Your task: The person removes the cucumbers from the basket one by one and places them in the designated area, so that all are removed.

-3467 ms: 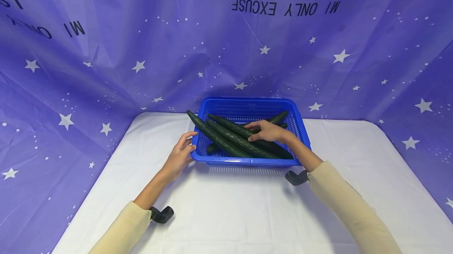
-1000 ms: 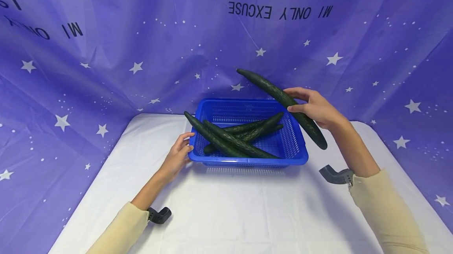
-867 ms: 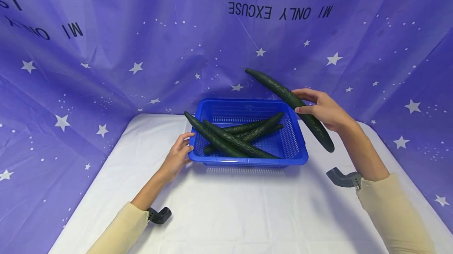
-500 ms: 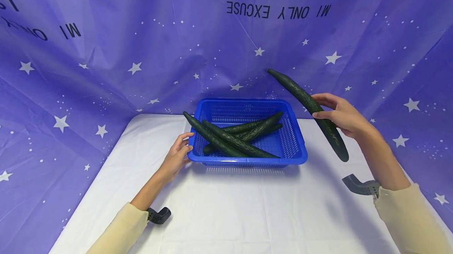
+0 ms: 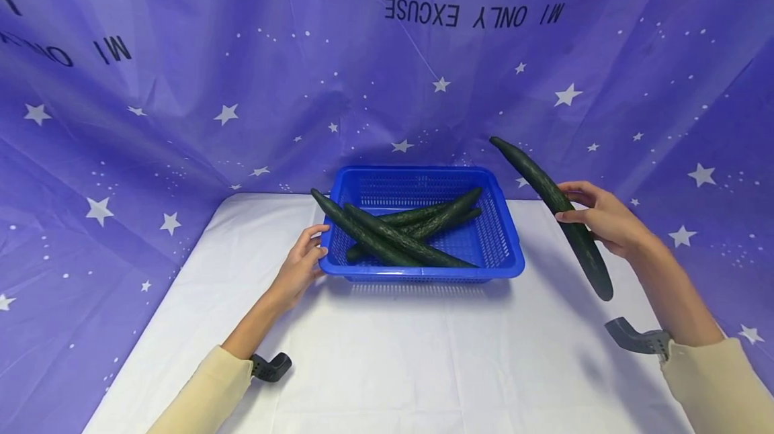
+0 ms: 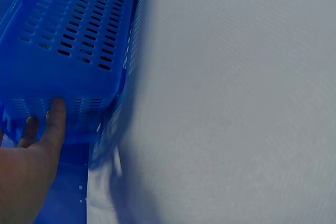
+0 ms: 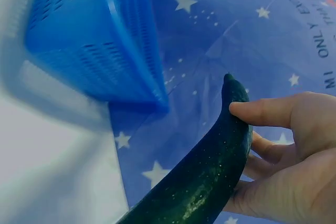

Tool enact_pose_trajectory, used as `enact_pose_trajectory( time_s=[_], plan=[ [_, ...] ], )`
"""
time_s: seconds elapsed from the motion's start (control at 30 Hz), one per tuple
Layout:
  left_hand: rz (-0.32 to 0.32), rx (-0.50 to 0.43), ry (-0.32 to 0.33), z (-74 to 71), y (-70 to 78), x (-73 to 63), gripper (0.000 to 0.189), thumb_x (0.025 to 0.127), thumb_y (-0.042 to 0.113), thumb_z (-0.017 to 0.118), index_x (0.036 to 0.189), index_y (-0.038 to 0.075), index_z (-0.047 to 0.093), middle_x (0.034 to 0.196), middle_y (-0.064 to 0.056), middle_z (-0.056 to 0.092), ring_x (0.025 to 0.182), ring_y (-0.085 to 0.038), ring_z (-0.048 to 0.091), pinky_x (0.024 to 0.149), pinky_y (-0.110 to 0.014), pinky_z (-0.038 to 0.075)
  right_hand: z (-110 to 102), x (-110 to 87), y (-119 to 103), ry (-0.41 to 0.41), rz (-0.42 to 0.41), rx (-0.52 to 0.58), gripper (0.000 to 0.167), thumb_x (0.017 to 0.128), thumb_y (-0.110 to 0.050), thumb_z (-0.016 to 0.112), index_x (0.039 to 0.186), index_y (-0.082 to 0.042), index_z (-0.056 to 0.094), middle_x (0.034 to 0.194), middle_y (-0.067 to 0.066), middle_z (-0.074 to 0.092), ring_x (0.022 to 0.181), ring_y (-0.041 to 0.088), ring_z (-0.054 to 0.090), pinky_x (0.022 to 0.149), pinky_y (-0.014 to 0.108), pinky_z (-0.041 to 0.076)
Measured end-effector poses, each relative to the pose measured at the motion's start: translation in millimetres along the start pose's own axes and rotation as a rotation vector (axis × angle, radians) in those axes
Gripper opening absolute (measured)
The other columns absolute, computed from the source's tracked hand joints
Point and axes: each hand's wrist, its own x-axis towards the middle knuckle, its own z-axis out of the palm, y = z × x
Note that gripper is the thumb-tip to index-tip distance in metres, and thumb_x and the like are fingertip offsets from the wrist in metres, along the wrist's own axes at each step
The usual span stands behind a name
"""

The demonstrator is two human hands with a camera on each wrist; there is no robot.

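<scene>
To the right of the basket, my right hand [image 5: 605, 219] holds a long dark green cucumber [image 5: 547, 191] up in the air, tilted, thumb on the near side. The right wrist view shows thumb and fingers pinching this cucumber [image 7: 194, 177]. My left hand [image 5: 297, 267] grips the left end of a blue plastic basket [image 5: 423, 272] at its rim; in the left wrist view its fingers [image 6: 55, 124] lie against the slotted end wall. Several cucumbers [image 5: 399, 239] lie crossed inside the basket, one [image 5: 331, 207] poking over the left rim.
A white cloth [image 5: 387, 353] covers the table under the basket. Behind and at both sides hangs a purple curtain [image 5: 272, 71] with stars and lettering, close to the basket's back. Each wrist carries a dark camera mount [image 5: 272, 367].
My right hand has taken a cucumber out of the basket and carried it right, then somewhat lower. My left hand has stayed at the basket's left end.
</scene>
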Motion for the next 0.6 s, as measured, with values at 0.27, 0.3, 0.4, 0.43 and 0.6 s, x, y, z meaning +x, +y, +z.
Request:
enact_pose_trajectory(
  time_s=[0.27,0.3,0.4,0.43,0.6],
  plan=[
    [0.009,0.004,-0.001,-0.3,1.5,0.2,0.051,0.099,0.006,0.041,0.149,0.010,0.032,0.144,-0.022,0.039,0.114,-0.033,0.053,0.084,-0.033,0.055,6,0.6,33,0.020,0.052,0.028,0.069,0.095,-0.008,0.064,0.150,0.001,0.024,0.152,0.030,0.027,0.101,0.019,0.058,0.081,0.045,0.052],
    [0.010,0.005,0.001,-0.9,1.1,0.1,0.051,0.099,0.006,0.041,0.149,0.010,0.032,0.144,-0.022,0.039,0.114,-0.033,0.053,0.084,-0.033,0.055,8,1.2,37,0.020,0.055,0.033,0.069,0.094,-0.007,0.064,0.150,0.002,0.023,0.152,0.031,0.027,0.102,0.021,0.057,0.081,0.045,0.052],
    [0.007,0.004,0.008,-2.7,-1.0,-0.2,0.051,0.099,0.005,0.041,0.149,0.010,0.033,0.144,-0.022,0.039,0.113,-0.033,0.054,0.083,-0.033,0.056,12,1.3,49,0.017,0.060,0.058,0.070,0.094,-0.005,0.063,0.149,0.004,0.021,0.150,0.033,0.026,0.103,0.023,0.055,0.079,0.045,0.052],
    [0.005,0.005,0.007,-3.1,-1.8,-0.3,0.050,0.099,0.005,0.041,0.149,0.010,0.033,0.144,-0.021,0.039,0.112,-0.033,0.054,0.083,-0.033,0.056,13,0.9,53,0.015,0.066,0.071,0.070,0.094,-0.004,0.063,0.149,0.005,0.020,0.149,0.033,0.026,0.101,0.022,0.056,0.078,0.045,0.053],
    [0.009,0.006,-0.012,-3.0,-3.0,0.5,0.051,0.099,0.006,0.042,0.149,0.010,0.032,0.144,-0.022,0.039,0.113,-0.033,0.053,0.084,-0.033,0.055,16,-1.4,66,0.021,0.099,0.107,0.070,0.093,-0.003,0.062,0.148,0.006,0.018,0.147,0.032,0.026,0.099,0.020,0.056,0.076,0.044,0.053]
  ],
)
